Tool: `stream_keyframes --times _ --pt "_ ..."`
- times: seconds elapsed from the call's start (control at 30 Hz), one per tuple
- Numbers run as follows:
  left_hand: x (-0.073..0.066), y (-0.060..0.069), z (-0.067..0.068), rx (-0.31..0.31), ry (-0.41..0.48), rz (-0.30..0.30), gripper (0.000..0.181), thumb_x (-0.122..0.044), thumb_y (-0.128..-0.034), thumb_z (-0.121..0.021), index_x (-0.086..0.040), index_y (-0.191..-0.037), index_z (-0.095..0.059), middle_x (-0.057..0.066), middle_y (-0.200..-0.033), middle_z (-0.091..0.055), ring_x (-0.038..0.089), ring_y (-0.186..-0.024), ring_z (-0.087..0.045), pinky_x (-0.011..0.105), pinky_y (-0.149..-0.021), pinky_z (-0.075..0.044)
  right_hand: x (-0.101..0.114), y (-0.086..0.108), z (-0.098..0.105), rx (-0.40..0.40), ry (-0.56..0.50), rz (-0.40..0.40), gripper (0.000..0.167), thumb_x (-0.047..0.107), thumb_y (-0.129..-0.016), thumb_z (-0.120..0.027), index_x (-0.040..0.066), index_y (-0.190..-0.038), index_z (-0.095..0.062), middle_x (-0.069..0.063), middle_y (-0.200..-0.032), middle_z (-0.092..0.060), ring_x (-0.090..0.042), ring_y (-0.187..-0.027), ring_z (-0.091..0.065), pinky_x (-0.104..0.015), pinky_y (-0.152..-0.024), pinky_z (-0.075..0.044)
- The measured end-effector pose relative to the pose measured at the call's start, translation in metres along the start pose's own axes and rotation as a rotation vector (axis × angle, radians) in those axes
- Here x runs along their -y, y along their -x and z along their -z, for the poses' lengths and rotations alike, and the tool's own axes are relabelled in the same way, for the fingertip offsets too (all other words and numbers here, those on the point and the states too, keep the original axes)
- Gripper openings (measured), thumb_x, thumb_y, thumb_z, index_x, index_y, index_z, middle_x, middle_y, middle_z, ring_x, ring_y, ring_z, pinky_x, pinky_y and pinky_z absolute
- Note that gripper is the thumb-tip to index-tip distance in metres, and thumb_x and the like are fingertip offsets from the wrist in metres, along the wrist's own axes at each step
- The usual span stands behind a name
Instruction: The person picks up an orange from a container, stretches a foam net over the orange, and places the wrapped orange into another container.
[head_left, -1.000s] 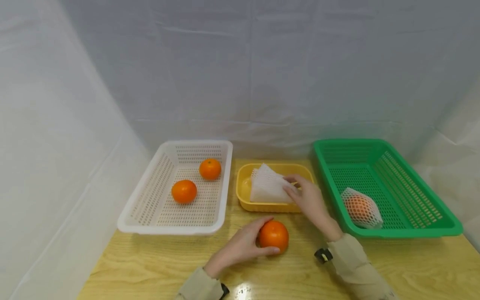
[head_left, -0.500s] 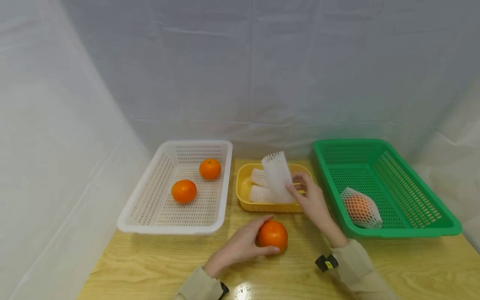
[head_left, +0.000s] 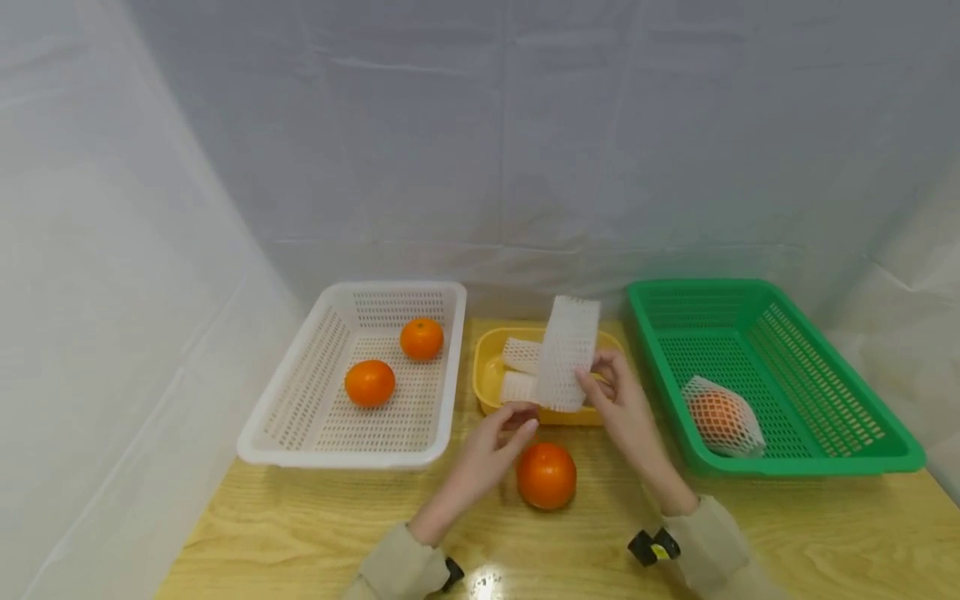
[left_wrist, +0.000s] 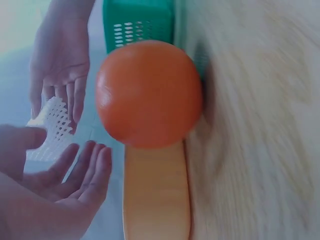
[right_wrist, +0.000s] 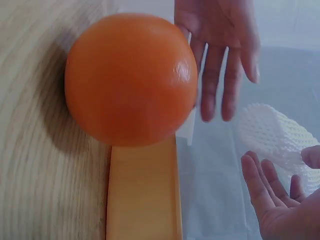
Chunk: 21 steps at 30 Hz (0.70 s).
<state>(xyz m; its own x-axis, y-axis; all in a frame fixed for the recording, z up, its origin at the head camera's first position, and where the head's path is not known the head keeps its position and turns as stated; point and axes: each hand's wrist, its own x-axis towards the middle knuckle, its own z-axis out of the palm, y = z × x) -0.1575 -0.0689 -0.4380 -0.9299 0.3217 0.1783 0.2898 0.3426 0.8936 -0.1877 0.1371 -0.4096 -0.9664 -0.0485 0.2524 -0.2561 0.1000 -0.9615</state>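
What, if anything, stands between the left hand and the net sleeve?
Nothing visible: in the right wrist view, the gap between the left hand and the net sleeve pinched by the right hand is open. The orange on the table sits lower, off that line.

Three baskets: white basket (head_left: 360, 459) left, yellow basket (head_left: 489, 382) between, green basket (head_left: 817, 466) right. Four orange fruits: two fruits (head_left: 370, 383) in the white basket, one fruit (head_left: 547, 476) near on the table (head_left: 300, 533), one netted fruit (head_left: 716, 415) in the green basket. Four white net pieces show: a held net (head_left: 570, 350), that fruit's net (head_left: 750, 440), two pieces (head_left: 521, 354) in the yellow basket. Two hands: left hand (head_left: 487, 454), right hand (head_left: 624, 410).
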Motion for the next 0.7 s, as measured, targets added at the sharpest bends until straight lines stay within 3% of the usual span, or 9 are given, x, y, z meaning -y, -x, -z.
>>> stream_keyframes --times 0.13,0.27,0.4,0.53,0.63,0.7 --pt "-0.006 -0.003 0.000 -0.076 0.113 0.005 0.035 -0.030 -0.1079 -0.051 -0.002 -0.123 -0.066 0.016 -0.116 -0.071 0.027 -0.103 -0.069 0.047 -0.092 -0.057 0.000 0.005 -0.006 -0.009 -0.067 0.022 0.021 0.002 -0.104 -0.053 -0.005 -0.120 -0.042 -0.019 -0.113 -0.059 -0.007 -0.089 -0.065 -0.023 -0.072 -0.057" --pt "-0.009 -0.006 -0.001 -0.126 0.292 0.046 0.038 -0.029 -0.1094 -0.047 0.003 -0.119 -0.065 0.021 -0.109 -0.069 0.022 -0.093 -0.068 0.047 -0.087 -0.059 -0.002 0.010 -0.009 -0.005 -0.078 0.054 0.025 0.004 -0.104 -0.054 -0.005 -0.124 -0.043 -0.017 -0.114 -0.061 -0.009 -0.089 -0.068 -0.028 -0.074 -0.060" --pt "-0.010 -0.009 -0.003 -0.197 0.452 0.088 0.038 -0.025 -0.1095 -0.047 0.008 -0.118 -0.062 0.022 -0.111 -0.067 0.022 -0.099 -0.066 0.047 -0.090 -0.058 -0.007 0.015 -0.009 0.021 0.056 0.150 0.028 0.002 -0.101 -0.061 -0.003 -0.126 -0.050 -0.021 -0.115 -0.066 -0.014 -0.091 -0.069 -0.029 -0.075 -0.060" --pt "-0.011 -0.011 -0.003 -0.266 0.577 0.134 0.037 -0.024 -0.1089 -0.049 0.010 -0.117 -0.060 0.011 -0.109 -0.065 0.015 -0.100 -0.062 0.051 -0.097 -0.054 -0.011 0.020 -0.008 0.044 0.256 0.299 0.040 -0.005 -0.093 -0.068 -0.005 -0.131 -0.053 -0.022 -0.113 -0.070 -0.025 -0.089 -0.072 -0.030 -0.072 -0.061" --pt "-0.013 -0.012 -0.003 -0.288 0.632 0.177 0.037 -0.026 -0.1086 -0.050 0.008 -0.117 -0.061 0.003 -0.105 -0.064 0.012 -0.099 -0.061 0.043 -0.097 -0.054 -0.013 0.021 -0.008 0.058 0.317 0.376 0.048 -0.008 -0.089 -0.071 -0.005 -0.133 -0.053 -0.025 -0.113 -0.070 -0.032 -0.085 -0.073 -0.032 -0.070 -0.062" --pt "-0.013 -0.012 -0.002 -0.292 0.644 0.199 0.036 -0.028 -0.1081 -0.051 0.005 -0.116 -0.062 0.001 -0.104 -0.064 0.011 -0.098 -0.061 0.038 -0.096 -0.054 -0.014 0.021 -0.007 0.071 0.318 0.377 0.049 -0.006 -0.089 -0.072 -0.004 -0.135 -0.053 -0.025 -0.113 -0.070 -0.032 -0.085 -0.074 -0.033 -0.071 -0.062"
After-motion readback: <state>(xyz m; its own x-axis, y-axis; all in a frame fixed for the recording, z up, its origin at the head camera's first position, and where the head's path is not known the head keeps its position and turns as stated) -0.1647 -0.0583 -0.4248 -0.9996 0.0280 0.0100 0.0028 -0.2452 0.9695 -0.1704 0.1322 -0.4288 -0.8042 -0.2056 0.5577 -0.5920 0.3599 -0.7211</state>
